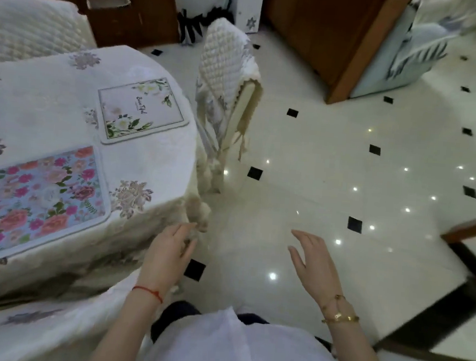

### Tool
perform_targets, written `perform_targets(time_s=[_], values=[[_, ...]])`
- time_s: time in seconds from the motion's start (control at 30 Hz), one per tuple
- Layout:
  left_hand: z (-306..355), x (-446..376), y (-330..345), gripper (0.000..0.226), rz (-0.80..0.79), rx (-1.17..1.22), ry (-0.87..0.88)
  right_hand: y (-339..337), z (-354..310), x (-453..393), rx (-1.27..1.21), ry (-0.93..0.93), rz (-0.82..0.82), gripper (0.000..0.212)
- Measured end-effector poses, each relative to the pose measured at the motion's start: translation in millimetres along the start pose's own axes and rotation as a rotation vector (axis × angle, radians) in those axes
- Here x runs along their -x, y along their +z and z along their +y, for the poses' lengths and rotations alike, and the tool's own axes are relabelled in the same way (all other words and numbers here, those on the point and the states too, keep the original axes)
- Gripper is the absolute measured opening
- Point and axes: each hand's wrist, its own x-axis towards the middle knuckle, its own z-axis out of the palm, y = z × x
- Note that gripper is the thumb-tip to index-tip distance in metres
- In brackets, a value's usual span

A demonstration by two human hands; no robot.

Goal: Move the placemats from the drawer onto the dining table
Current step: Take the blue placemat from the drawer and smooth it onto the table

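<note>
Two placemats lie flat on the dining table [147,161], which is covered with a white flowered cloth. The nearer placemat [47,196] is light blue with pink and orange flowers. The farther placemat [142,110] is white with green leaves and dark script. My left hand [168,253] hangs open just past the table's right edge, fingers close to the cloth's tassels. Out over the floor, my right hand [314,262] is also open and holds nothing. No drawer with placemats shows clearly.
A chair with a quilted white cover [228,74] stands at the table's right side, another covered chair [29,27] at the back left. A brown cabinet [130,9] and a wooden unit [328,36] stand behind. White tiled floor [332,165] spreads right; dark wooden furniture [472,227] sits at the right edge.
</note>
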Motion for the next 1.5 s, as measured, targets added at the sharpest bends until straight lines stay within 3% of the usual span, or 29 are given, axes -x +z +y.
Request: perform_targets(time_s=[0.33, 0.5, 1.0, 1.27, 1.5], values=[[81, -83, 56, 0.030, -0.076, -0.003, 0.045, -38, 96, -18, -0.053, 0.196, 0.018, 0.036], [102, -167, 93, 0.032, -0.118, 0.002, 0.054, -41, 146, -79, -0.047, 0.258, 0.015, 0.035], [177, -543, 110, 0.034, -0.051, -0.016, 0.160, -112, 235, -443, -0.055, 0.237, 0.053, 0.037], [166, -702, 136, 0.032, -0.002, -0.014, 0.049, -100, 290, -635, -0.065, 0.177, -0.008, 0.037], [164, -862, 134, 0.034, 0.118, -0.002, -0.122, -117, 316, -865, -0.024, -0.013, -0.082, 0.035]])
